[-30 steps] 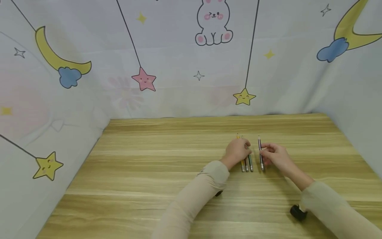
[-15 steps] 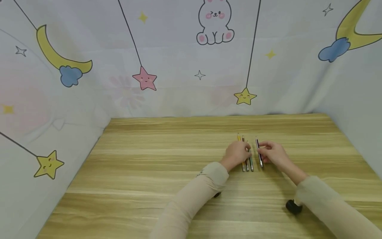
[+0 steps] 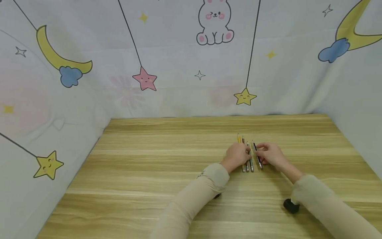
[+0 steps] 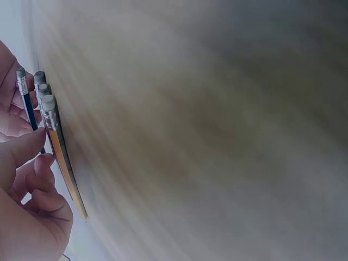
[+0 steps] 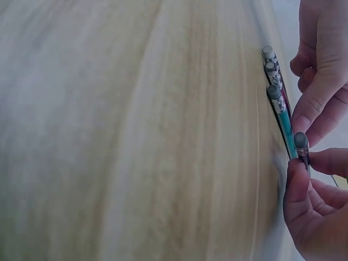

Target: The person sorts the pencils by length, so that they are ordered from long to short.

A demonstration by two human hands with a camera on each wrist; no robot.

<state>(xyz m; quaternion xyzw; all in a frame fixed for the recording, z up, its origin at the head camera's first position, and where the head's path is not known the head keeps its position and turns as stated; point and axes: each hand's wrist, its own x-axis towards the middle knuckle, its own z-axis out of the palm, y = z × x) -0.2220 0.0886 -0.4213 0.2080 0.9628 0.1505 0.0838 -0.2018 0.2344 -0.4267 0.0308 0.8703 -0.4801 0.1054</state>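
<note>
Three pencils lie side by side on the wooden table, tips pointing away: a yellow pencil [image 3: 239, 138], a dark reddish pencil [image 3: 243, 140] and a green pencil [image 3: 251, 164]. My left hand [image 3: 237, 154] reaches over them, its thumb and fingers pinching the green pencil around its middle. To the right, my right hand [image 3: 272, 155] holds a dark pencil [image 3: 254, 146] between thumb and fingers, slightly slanted, with a narrow gap to the green one. In the right wrist view, the dark pencil's grey eraser [image 5: 301, 140] sticks out of the grip. Fingers cover the pencils' middles.
The wood-grain table [image 3: 134, 172] spreads out to the left and in front. A white cloth wall [image 3: 179, 99] printed with stars and moons borders it at the back and sides. A black wrist camera [image 3: 290, 205] hangs under the right sleeve.
My right hand has moved left with the dark pencil, bringing it closer to the green one and tilting its tip leftward. My left hand has stayed nearly in place over the other pencils.
</note>
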